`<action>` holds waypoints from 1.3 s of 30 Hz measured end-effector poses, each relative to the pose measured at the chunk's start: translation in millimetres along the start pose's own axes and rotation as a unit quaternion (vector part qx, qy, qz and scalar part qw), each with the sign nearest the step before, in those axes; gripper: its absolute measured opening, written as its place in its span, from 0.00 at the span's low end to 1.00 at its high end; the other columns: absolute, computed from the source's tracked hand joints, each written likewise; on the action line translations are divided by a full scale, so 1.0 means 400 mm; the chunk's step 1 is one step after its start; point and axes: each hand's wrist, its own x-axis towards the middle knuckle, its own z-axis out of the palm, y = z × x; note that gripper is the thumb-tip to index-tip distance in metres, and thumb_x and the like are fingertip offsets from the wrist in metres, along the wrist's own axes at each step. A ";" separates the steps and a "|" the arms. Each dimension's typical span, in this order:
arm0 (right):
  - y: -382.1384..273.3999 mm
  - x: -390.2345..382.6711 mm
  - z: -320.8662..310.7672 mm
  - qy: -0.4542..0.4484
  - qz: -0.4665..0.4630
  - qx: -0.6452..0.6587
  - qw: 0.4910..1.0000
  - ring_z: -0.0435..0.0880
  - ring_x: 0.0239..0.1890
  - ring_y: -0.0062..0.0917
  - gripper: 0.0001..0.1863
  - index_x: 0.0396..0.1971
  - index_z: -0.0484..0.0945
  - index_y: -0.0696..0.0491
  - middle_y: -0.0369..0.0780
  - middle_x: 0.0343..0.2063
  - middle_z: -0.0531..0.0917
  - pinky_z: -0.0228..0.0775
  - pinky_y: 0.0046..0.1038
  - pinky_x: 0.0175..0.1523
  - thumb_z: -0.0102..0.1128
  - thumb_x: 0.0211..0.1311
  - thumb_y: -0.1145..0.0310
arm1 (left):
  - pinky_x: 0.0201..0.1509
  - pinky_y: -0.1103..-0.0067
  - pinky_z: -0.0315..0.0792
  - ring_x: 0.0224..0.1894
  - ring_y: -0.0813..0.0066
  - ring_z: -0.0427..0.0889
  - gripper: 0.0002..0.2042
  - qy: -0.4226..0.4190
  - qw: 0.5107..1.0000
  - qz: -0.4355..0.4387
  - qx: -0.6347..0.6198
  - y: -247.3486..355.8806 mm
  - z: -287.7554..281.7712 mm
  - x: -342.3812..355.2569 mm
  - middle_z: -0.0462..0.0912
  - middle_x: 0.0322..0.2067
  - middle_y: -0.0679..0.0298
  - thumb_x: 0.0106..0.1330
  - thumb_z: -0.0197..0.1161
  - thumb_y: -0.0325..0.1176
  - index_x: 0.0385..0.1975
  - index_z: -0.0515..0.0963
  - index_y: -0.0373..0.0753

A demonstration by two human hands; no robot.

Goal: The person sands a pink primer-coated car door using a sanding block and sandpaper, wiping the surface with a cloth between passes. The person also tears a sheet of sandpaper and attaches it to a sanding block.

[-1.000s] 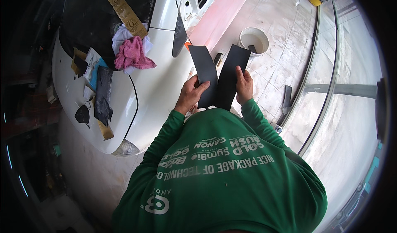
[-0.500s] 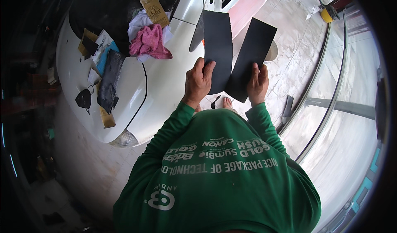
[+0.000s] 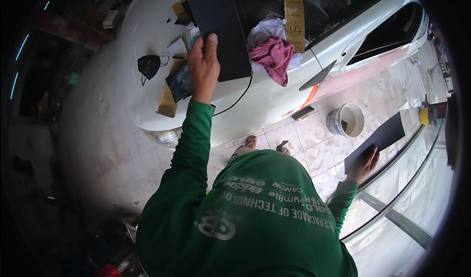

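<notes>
The left hand (image 3: 203,70) holds the left sheet (image 3: 223,41) by its near left side, with the thumb pressed on the face. This sheet is flat, long and matt black, with rather straight edges; its far end goes out of the view. It is above the white car (image 3: 274,100), and whether it touches I cannot tell. The right hand (image 3: 362,165) grips the near end of the right sheet (image 3: 380,139), which is also black, oblong and smooth, pointing away over the floor (image 3: 316,147).

Just left of the left hand lies a crumpled black piece (image 3: 180,82), and further left a mask (image 3: 149,67). To its right, past the sheet, is a pink cloth (image 3: 274,56). Ahead and left of the right hand stands a bucket (image 3: 335,122). Farther from the left hand, beyond the cloth, lies a brown strip (image 3: 294,19).
</notes>
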 end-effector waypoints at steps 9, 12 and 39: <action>-0.135 -0.141 0.243 -0.131 0.059 -0.022 0.989 0.81 0.44 0.22 0.23 0.56 0.82 0.55 0.39 0.45 0.86 0.74 0.26 0.50 0.65 0.77 0.50 | 0.53 0.78 0.79 0.46 0.72 0.87 0.35 -0.045 0.979 -0.193 -0.041 -0.112 -0.153 0.320 0.87 0.45 0.60 0.77 0.61 0.61 0.65 0.73 0.33; -0.156 -0.160 0.312 -0.184 0.048 -0.024 0.981 0.82 0.44 0.22 0.23 0.55 0.82 0.56 0.37 0.45 0.86 0.74 0.26 0.50 0.66 0.76 0.51 | 0.53 0.71 0.83 0.43 0.66 0.89 0.49 -0.087 0.937 -0.109 0.321 -0.188 -0.195 0.313 0.88 0.53 0.54 0.74 0.57 0.69 0.79 0.57 0.30; -0.225 -0.295 0.543 -0.967 -0.043 0.044 0.247 0.77 0.68 0.36 0.53 0.78 0.57 0.64 0.50 0.64 0.78 0.68 0.42 0.71 0.71 0.67 0.44 | 0.44 0.57 0.79 0.38 0.42 0.87 0.13 0.179 0.957 -0.210 0.087 0.160 0.212 -1.040 0.85 0.29 0.45 0.72 0.65 0.38 0.39 0.82 0.31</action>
